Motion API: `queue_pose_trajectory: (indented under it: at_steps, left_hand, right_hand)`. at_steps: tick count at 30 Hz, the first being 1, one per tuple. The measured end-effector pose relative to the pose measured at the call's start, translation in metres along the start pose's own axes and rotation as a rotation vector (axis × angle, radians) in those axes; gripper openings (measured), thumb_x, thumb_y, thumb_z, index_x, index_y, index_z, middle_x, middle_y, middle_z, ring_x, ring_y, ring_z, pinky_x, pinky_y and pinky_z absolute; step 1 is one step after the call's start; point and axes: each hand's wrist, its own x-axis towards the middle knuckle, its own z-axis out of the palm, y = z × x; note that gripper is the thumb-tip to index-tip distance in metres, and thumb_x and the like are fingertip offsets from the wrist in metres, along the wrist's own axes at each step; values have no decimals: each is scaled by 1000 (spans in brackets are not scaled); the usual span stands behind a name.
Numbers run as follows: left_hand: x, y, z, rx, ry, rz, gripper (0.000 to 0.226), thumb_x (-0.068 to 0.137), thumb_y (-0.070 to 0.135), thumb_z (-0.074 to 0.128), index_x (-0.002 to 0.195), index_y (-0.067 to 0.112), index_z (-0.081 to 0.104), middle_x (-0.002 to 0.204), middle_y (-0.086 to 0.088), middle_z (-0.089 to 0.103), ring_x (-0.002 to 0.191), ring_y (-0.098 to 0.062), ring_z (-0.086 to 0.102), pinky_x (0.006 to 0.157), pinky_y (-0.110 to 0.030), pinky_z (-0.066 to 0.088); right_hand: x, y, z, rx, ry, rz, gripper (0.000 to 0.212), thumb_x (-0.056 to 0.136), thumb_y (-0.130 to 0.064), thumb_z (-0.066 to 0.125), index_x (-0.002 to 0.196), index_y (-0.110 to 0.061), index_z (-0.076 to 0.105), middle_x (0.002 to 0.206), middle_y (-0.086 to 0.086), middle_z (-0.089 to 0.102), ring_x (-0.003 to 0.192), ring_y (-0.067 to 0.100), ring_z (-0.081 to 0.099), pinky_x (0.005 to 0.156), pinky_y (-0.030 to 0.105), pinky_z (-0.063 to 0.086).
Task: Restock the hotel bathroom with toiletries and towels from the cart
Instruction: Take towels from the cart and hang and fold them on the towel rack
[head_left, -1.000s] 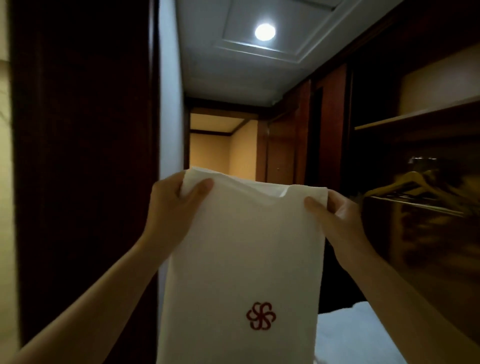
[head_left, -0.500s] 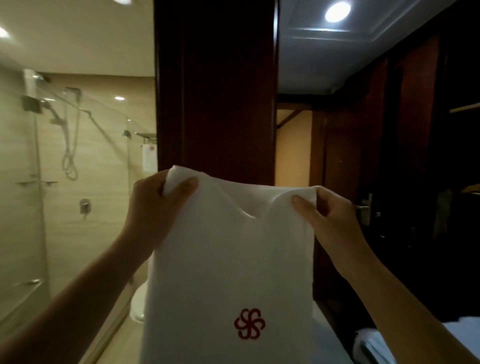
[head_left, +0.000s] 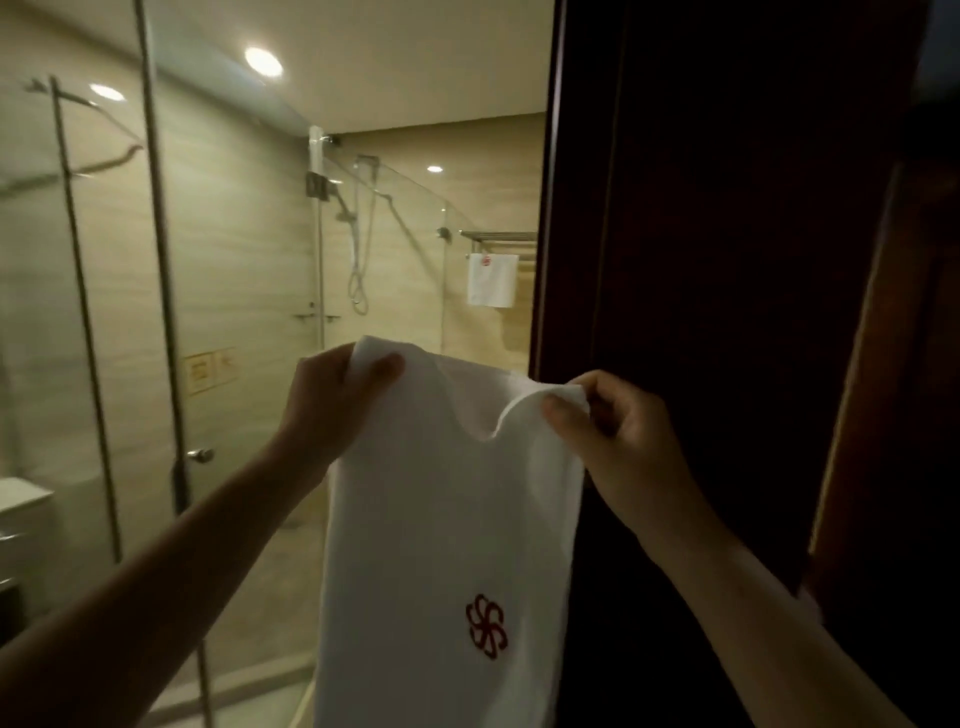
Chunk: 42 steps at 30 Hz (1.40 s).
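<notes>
Left hand (head_left: 332, 410), right hand (head_left: 618, 441) closer; soft white towel (head_left: 447, 530) sags.

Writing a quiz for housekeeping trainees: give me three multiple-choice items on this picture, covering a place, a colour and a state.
1. The small towel hangs: A. under the wall rack B. over a chair C. on a bed
2. The emblem on the held towel is: A. blue B. red C. green
3. The held towel is: A. shelved B. pinched at its top corners C. dropped
Answers: A, it hangs beneath the rack; B, red flower shape; B, left hand and right hand pinch it.
</notes>
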Motion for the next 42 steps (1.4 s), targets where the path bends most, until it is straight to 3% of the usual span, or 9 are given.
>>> queue_pose_trajectory:
  at_steps: [2, 4, 8, 17, 24, 28, 33, 38, 42]
  left_hand:
    - [3, -10, -14, 78, 10, 7, 18, 84, 27, 65, 90, 11, 70, 83, -14, 68, 78, -29, 65, 72, -50, 56]
    - [7, -24, -27, 140, 17, -1, 17, 85, 27, 65, 91, 12, 70, 85, -13, 68, 83, -32, 65, 73, -50, 56]
    - [23, -62, -53, 190, 56, -46, 19, 86, 23, 63, 95, 7, 69, 90, -15, 68, 83, -27, 62, 75, -46, 53]
    - [91, -172, -107, 269, 10, -91, 26, 85, 25, 64, 100, 4, 70, 104, -15, 67, 103, -32, 60, 90, -52, 49]
    - [161, -263, -137, 320, -206, -87, 14, 83, 24, 66, 69, 22, 64, 90, -5, 62, 81, -12, 55, 69, -28, 46]
    - [196, -306, -132, 439, -302, -138, 15, 82, 25, 67, 69, 26, 60, 72, -4, 62, 68, -18, 62, 55, -29, 48]
    - [238, -346, -99, 283, -263, -223, 14, 84, 21, 66, 71, 18, 62, 61, 1, 60, 50, -7, 61, 48, -19, 48]
    - [283, -381, -52, 88, -206, -290, 9, 84, 11, 65, 79, 3, 66, 64, -8, 52, 54, -18, 49, 64, -35, 50]
    - [317, -417, -10, -125, -195, -374, 10, 87, 3, 59, 89, -6, 63, 73, -11, 52, 55, -12, 54, 53, -17, 51]
  right_hand:
    - [4, 6, 17, 40, -91, 11, 18, 84, -24, 65, 74, -9, 62, 66, 24, 59, 53, 37, 51, 51, 34, 41]
    - [8, 14, 34, 47, -156, 36, 17, 83, -22, 67, 68, -16, 61, 52, 15, 55, 43, 21, 45, 46, 28, 36]
    - [17, 31, 68, 145, -200, 152, 16, 85, -15, 65, 71, -12, 60, 42, -1, 55, 36, 8, 48, 39, 16, 37]
    - [54, 96, 177, 307, -52, 424, 8, 87, -16, 63, 85, -9, 63, 35, -9, 49, 29, 1, 37, 32, 12, 30]
    - [110, 170, 251, 244, 43, 564, 5, 85, -17, 66, 87, -12, 65, 35, -8, 44, 30, 4, 35, 34, 16, 32]
    - [135, 210, 281, 150, 49, 536, 7, 87, -21, 64, 81, -17, 65, 40, -4, 49, 35, 6, 44, 44, 23, 39]
    - [183, 251, 302, 44, 76, 537, 11, 91, -20, 58, 81, -18, 61, 47, -1, 64, 40, 8, 61, 35, 12, 37]
    - [237, 300, 307, 103, 65, 600, 12, 95, -20, 50, 92, -13, 60, 68, 2, 72, 54, 12, 69, 42, 16, 43]
    - [279, 352, 307, 169, 56, 597, 14, 97, -17, 47, 95, -11, 59, 72, 1, 74, 62, 13, 71, 45, 18, 47]
